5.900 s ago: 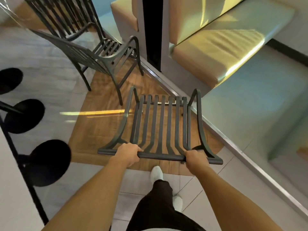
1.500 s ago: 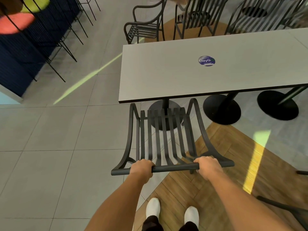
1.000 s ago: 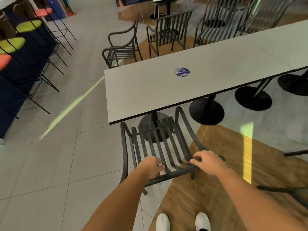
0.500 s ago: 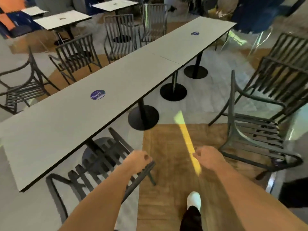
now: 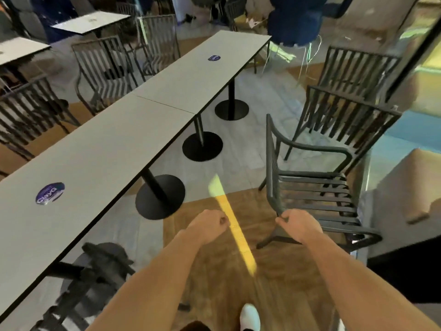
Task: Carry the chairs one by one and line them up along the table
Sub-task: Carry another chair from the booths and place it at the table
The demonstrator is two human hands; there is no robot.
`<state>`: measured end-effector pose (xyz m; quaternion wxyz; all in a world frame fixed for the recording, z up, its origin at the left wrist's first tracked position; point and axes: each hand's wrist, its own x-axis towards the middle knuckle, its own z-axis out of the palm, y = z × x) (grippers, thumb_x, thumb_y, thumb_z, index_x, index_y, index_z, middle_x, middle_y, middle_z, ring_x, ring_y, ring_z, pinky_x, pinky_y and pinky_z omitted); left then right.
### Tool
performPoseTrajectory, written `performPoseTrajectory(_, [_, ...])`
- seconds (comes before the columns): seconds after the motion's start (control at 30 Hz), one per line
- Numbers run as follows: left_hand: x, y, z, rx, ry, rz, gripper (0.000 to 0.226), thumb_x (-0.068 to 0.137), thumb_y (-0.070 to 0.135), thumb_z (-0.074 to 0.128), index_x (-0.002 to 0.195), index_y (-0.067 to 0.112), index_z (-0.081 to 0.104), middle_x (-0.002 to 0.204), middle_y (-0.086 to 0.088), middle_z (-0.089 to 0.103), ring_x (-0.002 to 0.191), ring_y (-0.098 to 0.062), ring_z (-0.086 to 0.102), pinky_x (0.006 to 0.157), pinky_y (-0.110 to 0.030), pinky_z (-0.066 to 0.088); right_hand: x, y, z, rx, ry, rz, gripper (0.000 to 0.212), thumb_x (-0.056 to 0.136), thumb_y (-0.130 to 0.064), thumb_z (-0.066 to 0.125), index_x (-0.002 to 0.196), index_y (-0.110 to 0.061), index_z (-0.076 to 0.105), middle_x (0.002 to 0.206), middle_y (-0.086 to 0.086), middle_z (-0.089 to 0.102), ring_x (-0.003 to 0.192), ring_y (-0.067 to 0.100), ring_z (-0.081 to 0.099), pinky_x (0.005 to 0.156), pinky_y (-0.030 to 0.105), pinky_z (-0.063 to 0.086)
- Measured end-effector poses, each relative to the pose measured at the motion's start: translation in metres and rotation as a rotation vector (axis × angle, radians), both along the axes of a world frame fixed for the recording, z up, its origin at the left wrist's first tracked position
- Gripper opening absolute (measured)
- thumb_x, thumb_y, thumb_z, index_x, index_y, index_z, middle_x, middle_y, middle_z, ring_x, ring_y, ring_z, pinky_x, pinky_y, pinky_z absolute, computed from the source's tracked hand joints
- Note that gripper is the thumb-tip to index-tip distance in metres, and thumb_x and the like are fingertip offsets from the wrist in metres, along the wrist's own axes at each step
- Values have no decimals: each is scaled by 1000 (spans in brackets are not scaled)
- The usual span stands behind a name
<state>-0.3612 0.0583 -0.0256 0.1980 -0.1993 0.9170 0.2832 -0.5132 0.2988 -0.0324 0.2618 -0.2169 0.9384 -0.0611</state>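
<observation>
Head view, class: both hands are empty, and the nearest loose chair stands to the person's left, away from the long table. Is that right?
Not quite. The head view shows the nearest loose chair on the person's right, beyond the right hand; the long table lies left. Both hands, including the left hand, hold nothing.

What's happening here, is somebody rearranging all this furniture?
A person is lining dark slatted chairs up along a long grey table. One chair already sits tucked against the near end of the table, blurred at the lower left. Both hands are empty at this moment: the left hand is loosely curled over the wooden floor, and the right hand reaches toward the next chair, which stands apart from the table on the right. Another chair waits behind it.
</observation>
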Motion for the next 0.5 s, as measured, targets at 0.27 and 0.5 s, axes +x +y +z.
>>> performPoseTrajectory(0.27, [-137,-18,7,-45,20,-171,33,106,38,49,129,23,66,123,-1,67,104,-18,62,91,-32,48,-80,-17,-5,-73,-83,-115,43,103,-51,45,121,-19,67,119,4,69,111,27,63,94,41,53])
performPoseTrajectory(0.5, [-277,-61,-10,-109,18,-411,34,106,37,49,129,18,66,125,-5,69,113,-26,63,94,-37,50,-155,-58,-29,-77,-159,-288,45,98,-59,45,107,-23,69,106,2,71,97,24,67,86,40,55])
